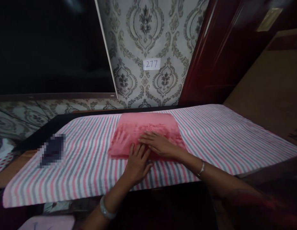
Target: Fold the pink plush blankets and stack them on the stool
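Apparently at a smoothing step, the left hand (pixel 137 164) and right hand (pixel 161 144) rest their fingers, slightly apart, on the pink cloth (pixel 143 124) midway along the striped worktop (pixel 83 156), nearer its far edge, calling next for light, even pressure.

A folded pink plush cloth (pixel 149 123) lies flat under the fingers (pixel 150 138), its pile streaked darker around them, its straight far edge beyond their tips.

Velvety, napped pink cloth (pixel 136 128)
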### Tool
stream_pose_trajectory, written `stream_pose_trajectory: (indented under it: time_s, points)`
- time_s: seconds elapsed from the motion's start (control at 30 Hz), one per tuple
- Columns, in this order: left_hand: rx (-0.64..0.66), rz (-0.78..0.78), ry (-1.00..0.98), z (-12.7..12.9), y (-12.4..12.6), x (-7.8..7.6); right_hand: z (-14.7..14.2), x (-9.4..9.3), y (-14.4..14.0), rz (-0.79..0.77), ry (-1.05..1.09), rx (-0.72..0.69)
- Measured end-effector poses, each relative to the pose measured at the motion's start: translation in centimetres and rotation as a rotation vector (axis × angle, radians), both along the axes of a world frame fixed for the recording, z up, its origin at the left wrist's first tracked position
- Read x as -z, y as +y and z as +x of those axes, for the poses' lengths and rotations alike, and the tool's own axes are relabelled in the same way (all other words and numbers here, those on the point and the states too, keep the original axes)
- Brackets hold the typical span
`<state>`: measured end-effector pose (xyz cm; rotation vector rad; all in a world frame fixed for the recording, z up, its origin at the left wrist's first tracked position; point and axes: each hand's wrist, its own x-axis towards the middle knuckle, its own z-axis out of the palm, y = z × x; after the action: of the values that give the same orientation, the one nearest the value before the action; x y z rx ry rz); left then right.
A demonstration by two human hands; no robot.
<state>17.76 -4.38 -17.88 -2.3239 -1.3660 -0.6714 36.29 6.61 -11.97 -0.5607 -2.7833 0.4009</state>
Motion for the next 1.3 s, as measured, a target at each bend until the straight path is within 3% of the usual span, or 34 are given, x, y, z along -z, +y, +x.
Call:
stream_pose_trajectory:
  time_s: [0.17, 0.27, 0.33, 0.43, 0.5, 0.6, 0.8, 0.87, 0.97, 1.13, 1.23, 1.3]
  points:
    - [-0.053, -0.025, 0.016, 0.5, 0.2, 1.1, -1.9, 1.1, 4.4, 0.041, -0.161, -0.056]
    - [-0.053, -0.038, 0.021, 0.3, 0.2, 1.0, -1.8, 0.5, 7.7, 0.113, -0.218, 0.022]
    - [-0.055, -0.038, 0.018, 0.3, 0.1, 0.9, -1.5, -0.5, 9.8, 0.129, -0.278, 0.209]
    - [-0.056, -0.026, 0.007, 0.5, -0.1, 1.0, -1.1, -1.9, 11.8, 0.1, -0.287, 0.623]
    - [-0.048, -0.015, -0.006, 0.5, -0.2, 1.0, -1.2, -2.4, 11.7, 0.073, -0.216, 0.748]
    - [-0.009, 0.006, -0.053, 0.1, 0.0, 0.1, -2.0, -2.3, 9.7, 0.045, -0.14, 0.586]
    - [-0.019, 0.121, -0.222, -2.2, 2.6, -5.5, -4.9, -2.0, 5.7, -0.002, -0.082, 0.143]
    - [-0.043, 0.13, -0.203, -2.7, 3.0, -6.3, -5.9, -2.2, 5.4, 0.001, -0.052, 0.038]
    - [-0.091, 0.158, -0.122, -3.0, 2.3, -4.9, -7.2, -2.2, 5.3, 0.0, -0.015, -0.065]
    - [-0.259, 0.13, -0.072, -3.3, 0.3, 0.1, -9.4, -0.7, 4.9, -0.021, -0.065, -0.2]
    - [-0.303, 0.059, -0.032, -3.2, -0.2, 1.8, -10.3, -0.2, 7.0, 0.075, -0.126, -0.269]
    - [-0.307, 0.028, -0.022, -3.2, -0.2, 2.1, -10.4, -0.5, 9.8, 0.111, -0.188, -0.23]
